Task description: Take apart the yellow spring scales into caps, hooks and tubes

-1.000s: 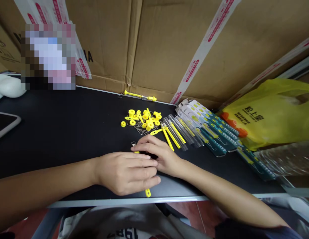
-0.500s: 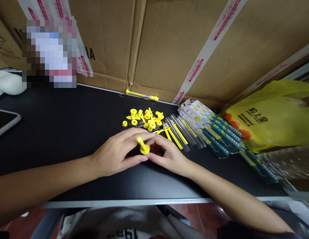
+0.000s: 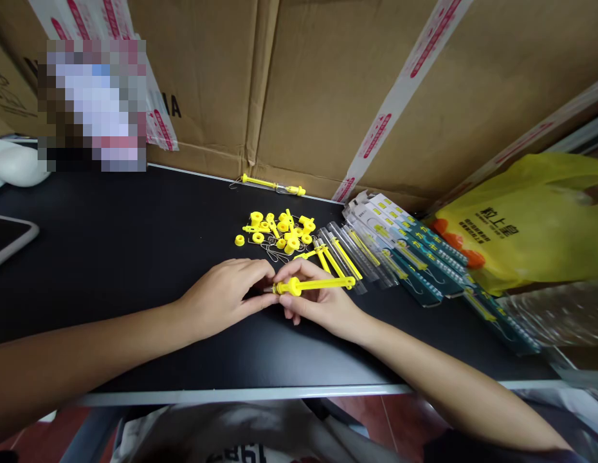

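Between both hands lies a yellow plastic rod piece (image 3: 323, 283) with a round collar and a holed tip that points right. The thumb and fingers of my right hand (image 3: 328, 305) close on its collar end. My left hand (image 3: 226, 299) pinches the left end of the same piece, where a small thin part shows; its fingertips are partly hidden. Just beyond the hands lies a pile of small yellow parts (image 3: 281, 226) and wire hooks (image 3: 274, 251). Clear tubes with yellow rods (image 3: 346, 257) lie to the right of the pile.
A yellow rod assembly (image 3: 260, 182) lies at the back edge of the black table (image 3: 135, 257). Packaged sets (image 3: 415, 251) and a yellow bag (image 3: 535, 225) are at right, a phone (image 3: 9, 238) at left. Cardboard boxes (image 3: 318, 96) stand behind.
The yellow piece has turned from pointing up toward the camera to lying sideways, tip to the right. My left hand's fingers have drawn back a little and my right fingers have shifted around the collar.
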Motion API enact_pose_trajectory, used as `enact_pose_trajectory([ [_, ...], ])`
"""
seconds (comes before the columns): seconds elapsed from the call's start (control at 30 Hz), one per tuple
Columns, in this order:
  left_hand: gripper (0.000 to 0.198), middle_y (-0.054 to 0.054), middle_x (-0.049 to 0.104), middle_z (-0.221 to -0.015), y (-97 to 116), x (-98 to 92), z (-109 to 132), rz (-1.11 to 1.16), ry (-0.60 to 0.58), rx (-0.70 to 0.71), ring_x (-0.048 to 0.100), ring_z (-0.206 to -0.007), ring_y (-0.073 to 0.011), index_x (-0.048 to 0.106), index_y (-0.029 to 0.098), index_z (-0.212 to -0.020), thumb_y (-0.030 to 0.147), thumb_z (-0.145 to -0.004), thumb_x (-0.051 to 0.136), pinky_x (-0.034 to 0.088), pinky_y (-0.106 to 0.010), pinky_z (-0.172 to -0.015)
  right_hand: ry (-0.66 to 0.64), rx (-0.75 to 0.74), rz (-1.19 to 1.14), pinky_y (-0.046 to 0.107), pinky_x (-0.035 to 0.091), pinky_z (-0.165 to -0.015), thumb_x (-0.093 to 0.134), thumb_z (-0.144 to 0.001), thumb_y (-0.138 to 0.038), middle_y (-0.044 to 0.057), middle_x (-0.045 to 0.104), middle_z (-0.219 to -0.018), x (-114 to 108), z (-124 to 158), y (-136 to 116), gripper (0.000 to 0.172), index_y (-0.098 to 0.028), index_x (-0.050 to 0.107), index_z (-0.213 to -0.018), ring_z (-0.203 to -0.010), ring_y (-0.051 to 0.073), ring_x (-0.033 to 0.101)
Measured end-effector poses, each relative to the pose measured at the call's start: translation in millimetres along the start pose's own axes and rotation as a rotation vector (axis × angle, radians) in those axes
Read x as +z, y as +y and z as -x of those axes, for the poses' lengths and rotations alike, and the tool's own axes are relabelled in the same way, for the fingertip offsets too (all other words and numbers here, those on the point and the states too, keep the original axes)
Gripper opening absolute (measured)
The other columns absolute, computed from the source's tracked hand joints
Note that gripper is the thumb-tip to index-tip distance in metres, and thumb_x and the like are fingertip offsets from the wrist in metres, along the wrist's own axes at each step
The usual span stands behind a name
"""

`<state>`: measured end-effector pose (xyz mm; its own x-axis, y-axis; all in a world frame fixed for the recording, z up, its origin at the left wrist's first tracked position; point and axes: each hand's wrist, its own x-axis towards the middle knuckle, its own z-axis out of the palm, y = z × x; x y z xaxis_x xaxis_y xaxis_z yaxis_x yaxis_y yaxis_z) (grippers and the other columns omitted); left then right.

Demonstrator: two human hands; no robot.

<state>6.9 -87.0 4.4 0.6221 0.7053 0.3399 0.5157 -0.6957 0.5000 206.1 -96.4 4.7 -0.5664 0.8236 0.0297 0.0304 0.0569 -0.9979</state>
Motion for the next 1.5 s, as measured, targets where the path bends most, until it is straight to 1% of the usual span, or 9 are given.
enact_pose_trajectory([
  [0.2,0.021,0.003,0.059,-0.076,-1,-1.0,1,-0.007,0.042,0.021,0.055,-0.070,-0.0117,0.053,0.018,-0.082,0.037,-0.090,0.049,0.040,-0.023,-0.066,0.053,0.016,0.004,0.015,0.047,-0.041,0.068,-0.077,-0.028,-0.005,0.056,-0.067,-8,-2,-2,0.026,-0.019,0.051,-0.095,-0.046,0.004,0.052],
  [0.6,0.020,0.003,0.058,-0.075,-2,-9.7,1,0.157,0.175,-0.091,0.054,-0.067,-0.0092,0.054,0.018,-0.080,0.034,-0.089,0.048,0.041,-0.019,-0.063,0.249,0.020,-0.088,0.015,0.041,-0.036,0.065,-0.079,-0.037,-0.005,0.058,-0.060,-21,-4,-18,0.025,-0.021,0.051,-0.094,-0.043,0.006,0.049],
  [0.8,0.014,0.000,0.059,-0.079,-3,-11.2,3,0.290,0.282,-0.103,0.056,-0.072,-0.0109,0.051,0.017,-0.081,0.028,-0.089,0.048,0.044,-0.022,-0.067,0.374,-0.069,-0.076,0.015,0.034,-0.036,0.058,-0.084,-0.039,-0.006,0.047,-0.060,-31,-7,-15,0.020,-0.021,0.056,-0.094,-0.045,0.006,0.042],
  [0.87,0.013,-0.002,0.060,-0.084,-3,-11.6,2,0.352,0.331,-0.082,0.058,-0.074,-0.0112,0.049,0.017,-0.079,0.027,-0.088,0.048,0.045,-0.023,-0.068,0.378,-0.076,-0.005,0.017,0.033,-0.037,0.054,-0.086,-0.039,-0.006,0.040,-0.059,-35,-9,-12,0.022,-0.020,0.059,-0.095,-0.046,0.006,0.037],
  [0.93,0.014,-0.002,0.060,-0.087,-2,-12.1,1,0.375,0.363,-0.069,0.058,-0.077,-0.0112,0.047,0.017,-0.076,0.025,-0.087,0.049,0.046,-0.023,-0.068,0.305,-0.033,0.137,0.018,0.031,-0.037,0.050,-0.088,-0.039,-0.006,0.035,-0.057,-37,-10,-8,0.024,-0.019,0.060,-0.097,-0.045,0.007,0.035],
  [1.03,0.013,-0.003,0.063,-0.092,-1,-12.0,1,0.398,0.363,-0.079,0.060,-0.080,-0.0117,0.046,0.017,-0.076,0.024,-0.085,0.051,0.049,-0.023,-0.070,0.230,-0.043,0.443,0.020,0.033,-0.044,0.050,-0.087,-0.032,-0.006,0.042,-0.061,-36,-8,-3,0.017,-0.019,0.054,-0.099,-0.048,0.008,0.039],
  [1.2,0.010,-0.003,0.065,-0.090,-2,-8.7,4,0.535,0.327,-0.117,0.063,-0.075,-0.0117,0.047,0.017,-0.083,0.025,-0.085,0.052,0.055,-0.023,-0.064,0.266,-0.097,0.853,0.022,0.031,-0.047,0.055,-0.081,-0.022,-0.007,0.046,-0.061,-31,-4,0,0.015,-0.022,0.043,-0.090,-0.047,0.009,0.043],
  [1.37,0.012,-0.001,0.064,-0.078,-4,-7.0,6,0.570,0.326,-0.144,0.067,-0.069,-0.0129,0.047,0.017,-0.081,0.024,-0.084,0.055,0.055,-0.021,-0.057,0.195,-0.091,1.056,0.021,0.033,-0.052,0.055,-0.084,-0.027,-0.004,0.052,-0.062,-34,-7,-1,0.008,-0.020,0.053,-0.085,-0.053,0.010,0.048],
  [1.5,0.012,0.000,0.064,-0.074,-4,-7.4,6,0.567,0.313,-0.142,0.067,-0.066,-0.0127,0.046,0.017,-0.078,0.024,-0.083,0.055,0.055,-0.021,-0.056,0.095,-0.118,1.157,0.023,0.039,-0.060,0.054,-0.082,-0.018,0.001,0.060,-0.079,-34,-8,-4,0.011,-0.020,0.060,-0.091,-0.067,0.012,0.055],
])
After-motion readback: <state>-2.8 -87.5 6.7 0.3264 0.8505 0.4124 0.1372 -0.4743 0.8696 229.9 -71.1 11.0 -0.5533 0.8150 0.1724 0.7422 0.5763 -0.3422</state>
